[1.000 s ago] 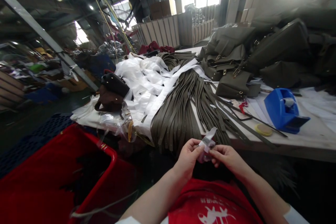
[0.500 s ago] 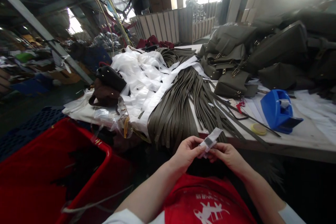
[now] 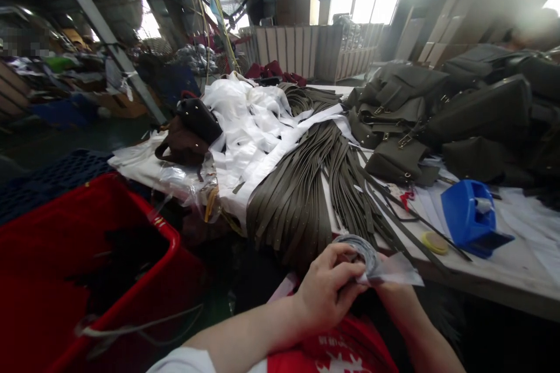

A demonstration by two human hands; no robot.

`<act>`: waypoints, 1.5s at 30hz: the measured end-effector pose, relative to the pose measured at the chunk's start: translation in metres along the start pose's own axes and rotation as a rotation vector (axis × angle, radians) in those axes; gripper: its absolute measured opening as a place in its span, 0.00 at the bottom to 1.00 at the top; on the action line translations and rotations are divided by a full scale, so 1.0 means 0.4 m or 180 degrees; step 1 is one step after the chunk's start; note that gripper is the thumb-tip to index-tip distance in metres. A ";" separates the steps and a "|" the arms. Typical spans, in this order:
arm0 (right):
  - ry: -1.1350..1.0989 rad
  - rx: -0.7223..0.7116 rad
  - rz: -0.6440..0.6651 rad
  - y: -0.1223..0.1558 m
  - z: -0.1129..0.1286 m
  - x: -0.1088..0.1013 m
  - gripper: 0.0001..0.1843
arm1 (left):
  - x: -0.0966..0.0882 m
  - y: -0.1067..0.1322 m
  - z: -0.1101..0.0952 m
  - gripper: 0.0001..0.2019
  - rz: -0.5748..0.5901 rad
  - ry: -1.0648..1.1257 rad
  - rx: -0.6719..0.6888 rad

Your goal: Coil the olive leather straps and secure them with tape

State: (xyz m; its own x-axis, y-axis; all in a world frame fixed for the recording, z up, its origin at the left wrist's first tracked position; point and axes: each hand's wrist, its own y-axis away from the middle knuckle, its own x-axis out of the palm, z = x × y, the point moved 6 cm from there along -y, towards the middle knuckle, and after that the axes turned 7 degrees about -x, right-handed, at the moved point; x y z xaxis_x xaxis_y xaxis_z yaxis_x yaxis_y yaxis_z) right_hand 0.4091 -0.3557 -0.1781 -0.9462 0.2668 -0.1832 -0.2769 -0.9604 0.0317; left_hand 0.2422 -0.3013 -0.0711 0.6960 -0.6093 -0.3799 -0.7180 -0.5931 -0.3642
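Observation:
In front of my red apron (image 3: 341, 347), a grey coiled strap (image 3: 370, 252) is held with a loose, see-through white strip (image 3: 400, 270) trailing to the right. My left hand (image 3: 328, 285) is closed on the coil's near left side, with thumb and fingers bent around it. My right hand (image 3: 394, 297) grips from below and behind on the right; the coil and strip hide most of its fingers. Just beyond, a thick bundle of dark olive straps (image 3: 293, 204) fans over the table's front edge.
White wrapping strips (image 3: 249, 111) pile up left of the straps. On the right of the table (image 3: 420, 245) are a blue tape dispenser (image 3: 470, 215), a yellow tape roll (image 3: 434, 242) and olive handbags (image 3: 394, 105). A red bin (image 3: 144, 198) stands at lower left.
The small white-wrapped strap end is now seen as a coil with the strip hanging rightward. My left hand has rolled over toward it, my right hand has dropped behind. The view has shifted.

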 end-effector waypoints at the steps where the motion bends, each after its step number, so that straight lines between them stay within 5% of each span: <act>1: 0.0098 -0.0059 -0.0064 0.008 -0.008 -0.008 0.09 | 0.001 0.004 0.000 0.13 -0.0041 -0.0111 0.0013; 8: 0.0224 -0.0144 -0.0110 0.058 -0.034 -0.033 0.05 | -0.005 0.009 0.005 0.14 -0.0053 -0.0467 0.0101; 15: -0.1832 0.0206 -0.0272 0.071 0.040 0.062 0.14 | -0.022 -0.001 0.018 0.12 -0.0171 -0.0484 -0.0042; 21: -0.2269 0.0213 -0.0703 0.051 0.092 0.100 0.15 | -0.040 -0.017 0.054 0.24 -0.0714 -0.0048 -0.0435; 23: -0.2381 0.0194 -0.0704 0.051 0.095 0.102 0.15 | -0.043 -0.028 0.060 0.25 -0.0616 0.0080 -0.0456; 29: -0.2360 0.0262 -0.0658 0.054 0.076 0.103 0.17 | -0.033 -0.045 0.075 0.14 -0.0141 0.0316 -0.0595; 41: -0.2421 0.0162 -0.0560 0.058 0.080 0.112 0.22 | -0.007 -0.010 0.099 0.18 -0.0424 -0.0111 -0.0680; 45: -0.1550 -0.0016 -0.0202 0.052 0.107 0.081 0.22 | -0.033 -0.021 0.156 0.16 -0.0543 0.0401 -0.1179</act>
State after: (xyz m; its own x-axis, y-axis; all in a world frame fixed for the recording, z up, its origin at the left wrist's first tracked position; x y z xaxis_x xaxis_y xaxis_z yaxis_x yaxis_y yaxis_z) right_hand 0.3654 -0.3636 -0.1413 -0.8962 0.3304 0.2961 -0.3368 -0.9411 0.0305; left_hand 0.2389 -0.2556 -0.1161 0.8162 -0.5320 -0.2255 -0.5588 -0.8260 -0.0740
